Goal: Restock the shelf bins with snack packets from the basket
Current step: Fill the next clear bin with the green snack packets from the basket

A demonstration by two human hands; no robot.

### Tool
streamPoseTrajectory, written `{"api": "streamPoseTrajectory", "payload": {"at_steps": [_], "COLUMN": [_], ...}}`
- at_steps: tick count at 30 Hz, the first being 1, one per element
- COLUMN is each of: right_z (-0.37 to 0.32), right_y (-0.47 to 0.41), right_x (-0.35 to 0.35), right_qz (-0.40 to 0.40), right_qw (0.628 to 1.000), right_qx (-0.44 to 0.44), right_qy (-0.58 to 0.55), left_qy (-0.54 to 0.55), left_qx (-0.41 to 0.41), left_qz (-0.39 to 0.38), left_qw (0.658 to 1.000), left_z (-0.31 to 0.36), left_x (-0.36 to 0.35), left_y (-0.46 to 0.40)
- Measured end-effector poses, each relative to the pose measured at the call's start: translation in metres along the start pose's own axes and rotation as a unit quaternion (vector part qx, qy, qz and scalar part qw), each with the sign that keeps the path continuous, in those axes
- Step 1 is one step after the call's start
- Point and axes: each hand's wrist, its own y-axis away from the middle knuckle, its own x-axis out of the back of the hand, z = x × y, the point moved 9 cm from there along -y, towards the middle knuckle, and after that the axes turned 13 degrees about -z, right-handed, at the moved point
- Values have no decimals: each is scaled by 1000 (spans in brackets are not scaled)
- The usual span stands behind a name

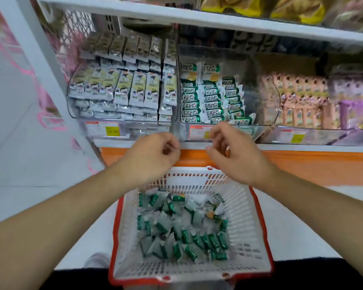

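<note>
Green-and-white packets [182, 229] still cover the basket [247, 218] floor in a loose pile. The middle bin [260, 97] holds three rows of matching packets, with space at its right. Left hand [153, 155] and right hand [233, 153] hover between basket and bin, fingers loosely curled, empty. Judgement: restocking partly done.

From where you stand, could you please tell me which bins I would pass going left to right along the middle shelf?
Bin of grey-and-yellow packets → bin of green-and-white packets → bin of pink packets → purple packets.
</note>
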Motion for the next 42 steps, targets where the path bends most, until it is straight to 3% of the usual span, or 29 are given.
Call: {"api": "streamPoseTrajectory", "payload": {"at_steps": [3, 6, 10, 14, 17, 21, 25, 31, 33, 38, 42], "right_z": [52, 119, 190, 224, 234, 237, 236, 186, 156, 72, 28], "right_y": [9, 22, 47, 58, 49, 33, 25, 6, -4, -12, 2], "right_x": [-85, -160, -235, -280, -298, -300, -288, -221, -189, -100, -32], "right_qz": [-168, -316, -407, -393, -349, -303, -250, -239, -259, -254, -187], "right_qw": [981, 924, 867, 873, 895, 905, 916, 916, 920, 944, 961], "right_qx": [-79, -174, -242, -274, -277, -297, -314, -275, -245, -155, -94], "right_qy": [55, 125, 154, 89, 32, 35, 10, -170, -163, -143, -180], "left_qy": [-117, -222, -311, -344, -348, -323, -297, -356, -338, -171, -31], "left_qx": [71, 184, 310, 311, 314, 333, 335, 298, 247, 118, 30], "left_qz": [-66, -137, -182, -236, -230, -207, -222, -254, -249, -201, -125], "left_qw": [988, 948, 880, 854, 853, 862, 866, 849, 873, 957, 991], "left_z": [-38, -101, -173, -193, -199, -195, -193, -147, -121, -44, 6], "left_x": [-25, -54, -81, -101, -105, -104, -101, -71, -66, -63, -57], "left_y": [2, 6, 22, 24, 20, 19, 17, 10, 1, -12, -13]}}
